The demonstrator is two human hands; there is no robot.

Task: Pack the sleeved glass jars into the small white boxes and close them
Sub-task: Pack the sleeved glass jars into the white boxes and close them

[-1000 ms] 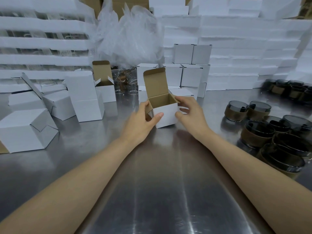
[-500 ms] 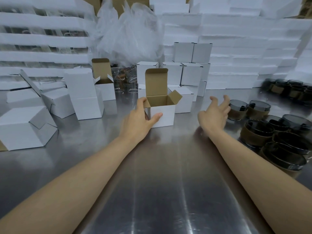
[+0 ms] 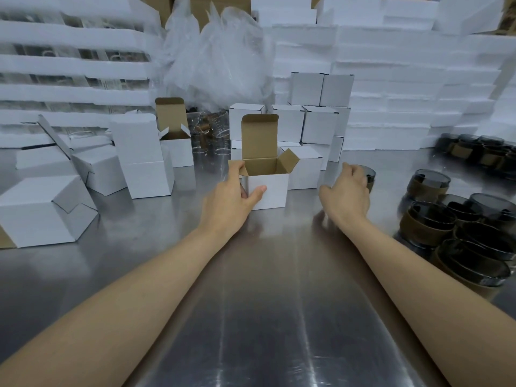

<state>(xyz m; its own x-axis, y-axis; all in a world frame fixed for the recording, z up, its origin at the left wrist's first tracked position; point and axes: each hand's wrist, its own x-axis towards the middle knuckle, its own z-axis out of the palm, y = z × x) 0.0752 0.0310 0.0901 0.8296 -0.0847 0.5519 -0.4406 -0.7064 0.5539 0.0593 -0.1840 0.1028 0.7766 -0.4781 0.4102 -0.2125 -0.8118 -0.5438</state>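
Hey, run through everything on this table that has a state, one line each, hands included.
Front white box: open, lid flap up, nothing seen inside.
Left hand: grips that box's left side.
Right hand: fingers curled over a dark glass jar.
Sleeved jars at right: upright, unpacked.
Rear open box: lid up.
Stacked boxes behind: closed.
Left box: tipped, flap ajar.

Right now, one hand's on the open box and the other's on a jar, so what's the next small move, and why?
Probably lift the jar and carry it left over the open box. The right hand curls round the jar, the left hand steadies the box, and its lid stands up with no jar showing inside.
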